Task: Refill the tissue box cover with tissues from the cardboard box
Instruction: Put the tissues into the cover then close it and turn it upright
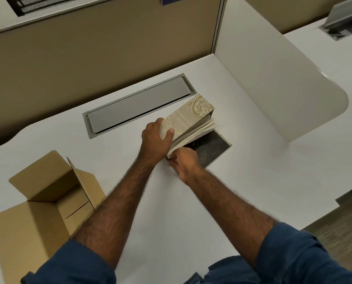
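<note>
Gripping the tilted tissue box cover (188, 116) with my left hand (155, 140), my right hand (184, 163) apparently pinches the tissues (193, 133) beneath.

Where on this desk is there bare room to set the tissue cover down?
Free: the wide white stretch between the cardboard box and the desk's near right edge, though the forearms cross it; also the strip between the grey cable hatch and the box. Crowded: around the tissue box cover, where the left hand and right hand work.

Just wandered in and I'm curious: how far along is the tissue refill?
Mostly done, it seems: the cardboard box stands open and looks empty. The left hand tilts the patterned tissue box cover while the right hand tucks the tissues underneath. Left: closing the dark base.
</note>
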The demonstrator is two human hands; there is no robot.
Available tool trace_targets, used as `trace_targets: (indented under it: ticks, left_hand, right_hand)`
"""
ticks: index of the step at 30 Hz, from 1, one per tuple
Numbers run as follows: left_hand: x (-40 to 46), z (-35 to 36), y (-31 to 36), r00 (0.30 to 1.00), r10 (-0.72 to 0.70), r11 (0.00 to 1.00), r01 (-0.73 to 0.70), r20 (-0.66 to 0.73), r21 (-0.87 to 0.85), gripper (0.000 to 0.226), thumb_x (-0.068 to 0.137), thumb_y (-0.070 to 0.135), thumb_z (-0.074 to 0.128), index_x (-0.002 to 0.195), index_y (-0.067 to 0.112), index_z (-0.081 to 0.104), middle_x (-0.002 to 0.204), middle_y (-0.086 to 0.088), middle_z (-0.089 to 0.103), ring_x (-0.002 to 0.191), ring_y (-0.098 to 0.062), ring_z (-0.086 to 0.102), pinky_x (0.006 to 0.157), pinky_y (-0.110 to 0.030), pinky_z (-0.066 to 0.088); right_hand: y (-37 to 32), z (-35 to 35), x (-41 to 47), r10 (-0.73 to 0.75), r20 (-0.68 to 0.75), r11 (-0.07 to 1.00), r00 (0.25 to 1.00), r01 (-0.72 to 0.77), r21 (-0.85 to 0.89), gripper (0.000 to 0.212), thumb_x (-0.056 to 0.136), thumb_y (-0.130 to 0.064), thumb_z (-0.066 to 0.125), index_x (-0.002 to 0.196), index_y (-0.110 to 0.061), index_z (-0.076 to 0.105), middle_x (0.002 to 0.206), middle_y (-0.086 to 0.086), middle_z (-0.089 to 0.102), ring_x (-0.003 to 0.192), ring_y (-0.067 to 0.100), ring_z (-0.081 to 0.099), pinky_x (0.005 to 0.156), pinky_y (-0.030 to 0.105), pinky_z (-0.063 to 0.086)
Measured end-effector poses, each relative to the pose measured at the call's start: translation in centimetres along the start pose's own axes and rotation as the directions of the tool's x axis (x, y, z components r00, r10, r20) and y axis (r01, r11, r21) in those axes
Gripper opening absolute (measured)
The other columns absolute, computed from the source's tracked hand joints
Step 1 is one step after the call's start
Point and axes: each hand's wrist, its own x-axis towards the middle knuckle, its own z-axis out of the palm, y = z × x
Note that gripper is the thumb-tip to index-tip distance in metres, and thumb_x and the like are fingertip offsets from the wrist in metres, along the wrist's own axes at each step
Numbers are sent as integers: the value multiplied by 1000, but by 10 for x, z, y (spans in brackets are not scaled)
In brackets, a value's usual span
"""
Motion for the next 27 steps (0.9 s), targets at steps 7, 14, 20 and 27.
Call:
trace_targets:
  ticks: [7,14,20,27]
  left_hand:
    - [1,0,0,1000,-5,1000,5,2,2,53,105,41,58,147,11,49,143,-17,58,130,-32,53,106,-44,52]
    - [-2,1,0,1000,0,1000,-1,-14,-20,54,105,40,59,147,10,49,141,-19,58,130,-33,54,107,-47,53]
    - [-1,1,1,1000,-18,1000,18,-1,-4,57,104,44,59,149,11,46,145,-18,55,132,-32,53,109,-47,54]
    - [-1,1,2,1000,-23,1000,23,6,17,59,104,45,59,151,12,44,147,-17,53,133,-32,52,111,-48,53]
  right_hand:
    - [-19,9,5,-14,45,993,999,19,-117,28,104,1,53,126,3,72,95,10,69,85,19,67,76,30,62]
    - [-35,-9,9,-64,-99,998,993,65,13,54,108,-6,54,159,-20,42,147,14,62,135,35,59,104,54,58]
    - [-57,-11,10,-188,-66,977,980,193,86,72,100,8,54,158,-31,37,121,2,65,105,19,67,80,44,62]
    - [-66,-5,15,-197,-30,980,980,198,29,71,103,4,56,160,-32,36,137,7,63,104,18,66,73,44,62]
